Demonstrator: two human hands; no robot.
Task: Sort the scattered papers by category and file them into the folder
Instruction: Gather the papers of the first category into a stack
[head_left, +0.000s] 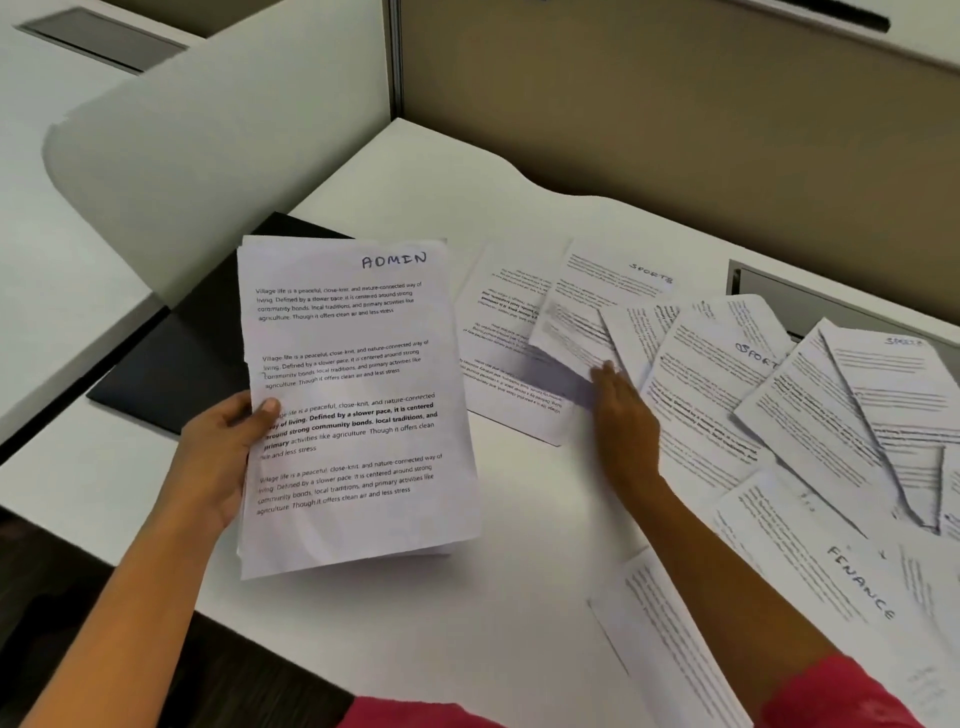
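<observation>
Left hand (218, 457), grip clenched on the ADMIN stack (353, 405), holds it over the black folder's (182, 353) right edge. Right hand (623, 405), grip released, fingers flat, is at the scattered papers (727, 389) on the counter (519, 519), further right of that folder, probably touching a sheet, though it's blurred. Danger: dragging flat-fingered could pull overlapping SPORTS sheets along, mixing categories

Reference: the ADMIN stack (353, 405).

- Right of its lower half: bare desk (519, 519), open to the near edge. The right hand (623, 410) and its forearm cross this area diagonally.
- Right of its upper half: scattered papers (727, 389) begin just beside it and cover the surface.
- Left and behind: the black folder (197, 338).
- Farther behind: bare desk, ending at the partition (675, 130).
</observation>
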